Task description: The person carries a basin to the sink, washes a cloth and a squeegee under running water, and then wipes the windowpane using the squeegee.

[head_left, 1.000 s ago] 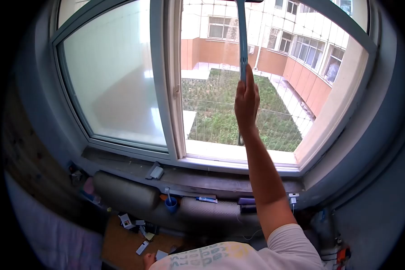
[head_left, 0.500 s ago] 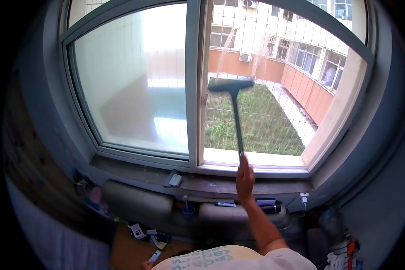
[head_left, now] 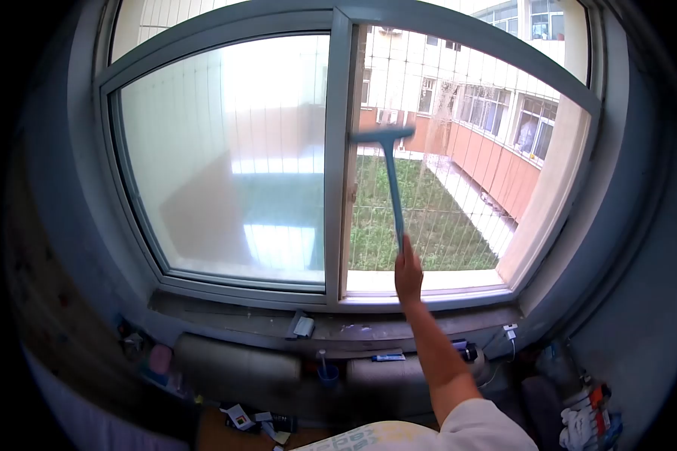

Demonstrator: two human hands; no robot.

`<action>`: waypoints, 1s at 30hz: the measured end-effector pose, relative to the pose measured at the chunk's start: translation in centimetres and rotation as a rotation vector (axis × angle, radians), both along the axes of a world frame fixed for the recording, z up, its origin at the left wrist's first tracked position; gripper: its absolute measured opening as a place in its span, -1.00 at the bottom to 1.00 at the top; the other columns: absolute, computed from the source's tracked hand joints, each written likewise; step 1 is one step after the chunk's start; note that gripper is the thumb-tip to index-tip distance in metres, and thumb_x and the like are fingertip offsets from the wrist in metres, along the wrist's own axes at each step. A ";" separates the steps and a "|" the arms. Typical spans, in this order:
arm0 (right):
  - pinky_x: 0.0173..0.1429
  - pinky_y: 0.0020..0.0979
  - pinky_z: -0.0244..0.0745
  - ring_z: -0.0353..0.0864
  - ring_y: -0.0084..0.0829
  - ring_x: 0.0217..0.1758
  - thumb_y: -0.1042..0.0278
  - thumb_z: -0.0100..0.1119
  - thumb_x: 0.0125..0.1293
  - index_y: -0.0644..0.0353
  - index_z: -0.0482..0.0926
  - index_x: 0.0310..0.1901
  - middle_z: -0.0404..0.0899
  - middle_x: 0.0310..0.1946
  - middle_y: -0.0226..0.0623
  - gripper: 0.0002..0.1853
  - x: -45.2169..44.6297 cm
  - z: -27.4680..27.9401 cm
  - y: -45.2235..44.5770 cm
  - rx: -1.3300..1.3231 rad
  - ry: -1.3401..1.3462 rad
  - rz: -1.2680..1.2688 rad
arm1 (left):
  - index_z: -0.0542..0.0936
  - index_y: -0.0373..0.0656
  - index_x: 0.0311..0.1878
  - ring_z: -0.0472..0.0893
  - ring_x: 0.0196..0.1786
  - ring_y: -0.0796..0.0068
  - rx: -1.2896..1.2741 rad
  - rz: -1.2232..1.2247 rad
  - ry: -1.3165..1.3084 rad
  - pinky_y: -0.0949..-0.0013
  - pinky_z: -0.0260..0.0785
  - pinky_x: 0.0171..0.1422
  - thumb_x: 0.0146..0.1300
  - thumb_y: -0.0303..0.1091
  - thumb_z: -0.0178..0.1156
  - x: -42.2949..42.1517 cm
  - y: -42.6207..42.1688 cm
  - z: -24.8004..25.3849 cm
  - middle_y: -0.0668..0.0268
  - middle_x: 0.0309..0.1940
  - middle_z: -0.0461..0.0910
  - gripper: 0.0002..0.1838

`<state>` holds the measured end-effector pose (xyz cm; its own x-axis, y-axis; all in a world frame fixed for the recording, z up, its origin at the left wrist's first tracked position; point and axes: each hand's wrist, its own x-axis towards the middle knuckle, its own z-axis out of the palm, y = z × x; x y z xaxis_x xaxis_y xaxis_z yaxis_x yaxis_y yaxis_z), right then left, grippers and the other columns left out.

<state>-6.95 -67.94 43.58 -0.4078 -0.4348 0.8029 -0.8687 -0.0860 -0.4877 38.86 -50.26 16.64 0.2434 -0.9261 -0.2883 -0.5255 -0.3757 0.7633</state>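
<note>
My right hand is wrapped round the lower end of a long-handled window squeegee. The tool is raised nearly upright, its wide head level at the top, in front of the right-hand window pane. The left end of the head is close to the middle window frame; I cannot tell whether the blade touches the glass. Wet streaks show on the upper part of this pane. My left hand is out of view.
A frosted-looking left pane fills the other half of the window. On the sill lies a small white box. Below are a blue cup, a toothpaste-like tube and a plugged-in charger with its cable.
The view has shifted, with the window now lower in it. The squeegee head sits closer to the middle frame. My left hand, at the bottom edge before, has gone from view.
</note>
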 end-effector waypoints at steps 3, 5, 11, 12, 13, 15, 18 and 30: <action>-0.37 -0.26 0.33 0.42 -0.21 -0.49 0.44 -0.08 0.20 0.01 0.21 0.18 0.38 -0.53 -0.13 -0.53 1.0 -8.3 5.3 0.168 -0.077 0.035 | 0.39 -0.17 -0.63 0.23 -0.69 0.62 -0.001 -0.024 0.002 0.43 0.09 -0.66 0.07 -0.22 0.14 0.1 -1.0 0.0 0.37 -0.78 0.31 -0.72; -0.44 -0.27 0.31 0.40 -0.26 -0.54 0.46 -0.07 0.18 -0.01 0.24 0.17 0.35 -0.57 -0.15 -0.53 1.9 -7.2 6.2 0.051 -0.056 0.055 | 0.39 -0.17 -0.63 0.23 -0.68 0.62 0.001 -0.040 0.002 0.43 0.09 -0.65 0.06 -0.22 0.14 0.0 -1.4 -0.2 0.37 -0.78 0.31 -0.72; -0.45 -0.37 0.29 0.30 -0.42 -0.56 0.43 -0.16 0.24 0.03 0.19 0.19 0.30 -0.54 -0.23 -0.55 2.8 12.0 0.7 -0.330 0.044 0.046 | 0.38 -0.17 -0.64 0.22 -0.68 0.63 0.001 -0.061 0.005 0.42 0.08 -0.65 0.06 -0.23 0.14 -0.6 -2.8 -0.2 0.37 -0.78 0.30 -0.71; -0.48 -0.36 0.29 0.35 -0.42 -0.55 0.42 -0.16 0.24 0.01 0.17 0.20 0.32 -0.54 -0.22 -0.54 2.6 15.1 -0.6 -0.280 0.004 0.007 | 0.38 -0.17 -0.65 0.22 -0.68 0.63 0.004 -0.064 0.004 0.42 0.08 -0.65 0.06 -0.23 0.14 -0.8 -3.0 -0.2 0.37 -0.78 0.30 -0.71; -0.50 -0.36 0.29 0.36 -0.41 -0.56 0.42 -0.16 0.24 0.01 0.16 0.21 0.32 -0.55 -0.23 -0.53 2.4 16.9 -1.9 -0.253 -0.021 0.012 | 0.38 -0.17 -0.65 0.22 -0.67 0.63 0.005 -0.067 0.005 0.42 0.08 -0.65 0.06 -0.23 0.14 -1.0 -3.3 -0.2 0.38 -0.78 0.30 -0.71; -0.53 -0.36 0.29 0.39 -0.41 -0.58 0.42 -0.15 0.24 -0.01 0.14 0.22 0.33 -0.56 -0.23 -0.52 2.5 19.1 -4.0 -0.203 -0.068 0.021 | 0.38 -0.17 -0.65 0.22 -0.67 0.63 0.008 -0.072 0.003 0.42 0.08 -0.65 0.06 -0.23 0.14 -1.3 -3.8 -0.3 0.38 -0.78 0.29 -0.71; -0.57 -0.33 0.30 0.40 -0.40 -0.62 0.42 -0.13 0.24 -0.03 0.12 0.23 0.34 -0.59 -0.23 -0.50 3.0 14.5 -5.2 -0.277 0.051 0.033 | 0.38 -0.16 -0.66 0.21 -0.67 0.63 0.012 -0.081 0.005 0.41 0.08 -0.65 0.06 -0.23 0.13 -1.9 -4.6 -0.5 0.38 -0.78 0.29 -0.71; -0.26 -0.33 0.34 0.44 -0.29 -0.35 0.43 -0.12 0.21 0.10 0.20 0.19 0.44 -0.31 -0.09 -0.54 1.4 6.2 1.4 -0.130 0.009 0.063 | 0.37 -0.16 -0.68 0.20 -0.66 0.63 -0.002 -0.108 -0.026 0.40 0.07 -0.64 0.05 -0.24 0.13 -2.4 -5.5 -2.0 0.39 -0.79 0.27 -0.70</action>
